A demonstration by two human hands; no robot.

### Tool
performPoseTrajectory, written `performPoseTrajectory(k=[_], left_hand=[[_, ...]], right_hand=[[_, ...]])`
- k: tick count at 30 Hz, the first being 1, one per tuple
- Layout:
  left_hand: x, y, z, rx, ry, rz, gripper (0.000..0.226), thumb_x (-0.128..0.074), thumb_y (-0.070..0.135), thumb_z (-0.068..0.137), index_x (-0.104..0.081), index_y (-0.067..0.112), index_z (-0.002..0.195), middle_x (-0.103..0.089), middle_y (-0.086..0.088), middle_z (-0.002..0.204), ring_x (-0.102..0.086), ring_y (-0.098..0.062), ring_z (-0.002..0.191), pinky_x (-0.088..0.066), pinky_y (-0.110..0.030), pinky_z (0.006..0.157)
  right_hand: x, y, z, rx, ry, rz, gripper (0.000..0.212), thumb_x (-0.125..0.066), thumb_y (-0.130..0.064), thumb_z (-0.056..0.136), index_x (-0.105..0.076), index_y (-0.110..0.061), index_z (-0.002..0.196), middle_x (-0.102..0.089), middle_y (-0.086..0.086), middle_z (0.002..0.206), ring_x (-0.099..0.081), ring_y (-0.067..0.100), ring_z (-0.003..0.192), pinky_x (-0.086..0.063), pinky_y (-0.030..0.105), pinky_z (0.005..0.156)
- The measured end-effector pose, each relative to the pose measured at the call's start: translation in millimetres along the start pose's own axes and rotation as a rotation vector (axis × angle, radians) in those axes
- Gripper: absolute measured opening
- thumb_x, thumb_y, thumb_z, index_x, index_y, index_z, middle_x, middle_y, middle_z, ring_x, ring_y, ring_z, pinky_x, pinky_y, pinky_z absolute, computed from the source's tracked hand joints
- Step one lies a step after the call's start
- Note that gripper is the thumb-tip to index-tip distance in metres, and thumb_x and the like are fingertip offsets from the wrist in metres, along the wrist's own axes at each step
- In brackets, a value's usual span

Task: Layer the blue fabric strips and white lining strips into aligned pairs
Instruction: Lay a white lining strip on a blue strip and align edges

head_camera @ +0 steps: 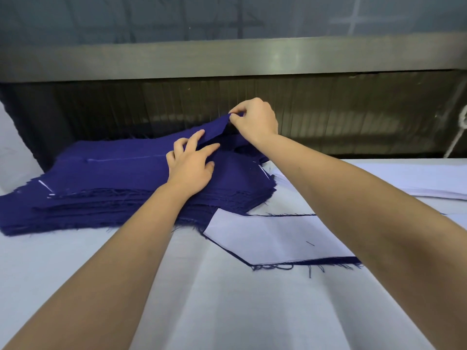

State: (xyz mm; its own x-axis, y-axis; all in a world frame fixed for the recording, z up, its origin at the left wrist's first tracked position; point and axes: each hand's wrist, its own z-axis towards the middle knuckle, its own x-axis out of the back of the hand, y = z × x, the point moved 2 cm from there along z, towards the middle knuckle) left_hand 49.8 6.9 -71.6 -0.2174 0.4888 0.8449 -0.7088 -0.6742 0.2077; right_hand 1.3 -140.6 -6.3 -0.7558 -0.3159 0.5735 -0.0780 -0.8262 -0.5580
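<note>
Pinching the far corner of the top blue strip (217, 127) between thumb and forefinger, the right hand (255, 121) holds that corner raised off the blue stack (113, 188), its other fingers curled in above the pinch. The right forearm reaches in from the lower right, passing over the lining piece (273, 238).

The left hand (189, 168) lies palm down on the stack just beside the lifted corner, fingers spread and nearly straight, gripping nothing. Its fingertips touch the strip where it starts to rise.

The stack sits left of centre on the white-covered table (202, 299), with frayed edges facing the person. Short white chalk lines (45, 185) mark its top layers, but they form no readable writing.

Near the stack's right front corner, 1 lining piece lies flat on a blue strip whose frayed edge (328, 261) shows along its near side. A small dark dash (310, 243) marks the lining.

A flat lining stack (417, 183) lies at the far right. A metal rail (227, 59) runs across behind the table.
</note>
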Motion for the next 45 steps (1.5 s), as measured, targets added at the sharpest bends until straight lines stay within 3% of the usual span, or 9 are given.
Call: performPoseTrajectory(k=[5,9,16,20,24,29,33,40,45], left_hand=[[2.4,1.5,0.9,0.073,-0.016,0.039,0.062,-0.054,0.037,0.089,-0.026,0.032,0.144,-0.005,0.002,0.157,-0.007,-0.027,0.137,-0.015,-0.045,0.105],[8.2,-1.9,2.0,0.183,0.015,0.042,0.058,-0.054,0.041,0.089,-0.033,0.022,0.140,-0.007,0.002,0.156,-0.008,-0.029,0.137,-0.014,-0.047,0.105],[12.1,-17.6,4.9,0.257,0.026,-0.023,0.050,-0.056,0.038,0.089,-0.043,0.016,0.133,-0.021,0.006,0.150,-0.012,-0.025,0.134,-0.020,-0.046,0.101],[11.6,-17.6,3.1,0.189,0.025,-0.078,0.045,-0.058,0.034,0.088,-0.050,0.021,0.131,-0.025,0.010,0.149,-0.013,-0.019,0.135,-0.022,-0.044,0.098],[12.6,-15.8,1.1,0.142,0.031,-0.081,0.045,-0.056,0.031,0.090,-0.049,0.020,0.133,-0.034,0.011,0.144,-0.019,-0.020,0.132,-0.025,-0.042,0.095],[15.5,-7.1,-3.4,0.037,-0.001,-0.078,0.044,-0.055,0.024,0.092,-0.048,0.016,0.134,-0.038,0.003,0.143,-0.024,-0.021,0.134,-0.032,-0.050,0.098],[15.2,2.7,-6.8,-0.102,-0.044,-0.065,0.044,-0.055,0.020,0.092,-0.048,0.011,0.135,-0.040,-0.002,0.143,-0.030,-0.026,0.132,-0.030,-0.043,0.105],[26.5,31.8,-18.5,-0.352,-0.059,-0.064,0.045,-0.056,0.015,0.091,-0.049,0.012,0.135,-0.041,0.002,0.143,-0.036,-0.024,0.128,-0.025,-0.032,0.108],[36.5,50.8,-41.2,-0.456,-0.108,0.007,0.046,-0.055,0.018,0.092,-0.046,0.016,0.137,-0.038,0.007,0.145,-0.038,-0.021,0.125,-0.031,-0.034,0.106]], right_hand=[[6.4,-0.7,-2.8,0.023,0.005,0.021,0.019,-0.055,-0.021,0.090,-0.072,-0.020,0.099,-0.070,0.001,0.087,-0.064,0.017,0.089,-0.047,0.025,0.073],[9.7,3.0,-7.5,0.007,-0.015,0.114,0.015,-0.052,-0.015,0.089,-0.066,-0.020,0.086,-0.066,-0.002,0.060,-0.063,0.011,0.059,-0.055,0.033,0.075],[27.8,26.9,-13.9,-0.013,-0.027,0.172,0.013,-0.049,-0.010,0.087,-0.058,-0.016,0.080,-0.065,-0.007,0.059,-0.063,0.007,0.048,-0.054,0.026,0.069],[43.6,42.1,-21.2,0.015,-0.058,0.208,0.012,-0.049,-0.007,0.087,-0.058,-0.013,0.081,-0.071,0.002,0.070,-0.064,0.007,0.050,-0.052,0.024,0.065],[58.8,55.0,-35.3,0.029,-0.064,0.218,0.010,-0.052,-0.007,0.089,-0.060,-0.012,0.086,-0.069,-0.002,0.068,-0.067,0.014,0.056,-0.053,0.020,0.061],[88.9,73.8,-53.2,-0.018,-0.008,0.266,0.011,-0.050,-0.007,0.093,-0.058,-0.013,0.089,-0.067,-0.007,0.068,-0.063,0.007,0.050,-0.053,0.018,0.055],[116.4,89.8,-71.8,-0.091,0.024,0.331,0.013,-0.049,-0.006,0.094,-0.056,-0.016,0.088,-0.069,-0.001,0.071,-0.063,0.007,0.049,-0.046,0.012,0.048],[154.1,117.2,-104.0,-0.237,0.061,0.404,0.018,-0.048,-0.006,0.092,-0.054,-0.017,0.079,-0.071,0.002,0.072,-0.068,0.015,0.060,-0.048,0.023,0.051],[175.1,130.3,-126.2,-0.305,0.089,0.465,0.026,-0.050,-0.026,0.095,-0.060,-0.006,0.081,-0.072,0.005,0.070,-0.068,0.015,0.063,-0.052,0.024,0.052]])
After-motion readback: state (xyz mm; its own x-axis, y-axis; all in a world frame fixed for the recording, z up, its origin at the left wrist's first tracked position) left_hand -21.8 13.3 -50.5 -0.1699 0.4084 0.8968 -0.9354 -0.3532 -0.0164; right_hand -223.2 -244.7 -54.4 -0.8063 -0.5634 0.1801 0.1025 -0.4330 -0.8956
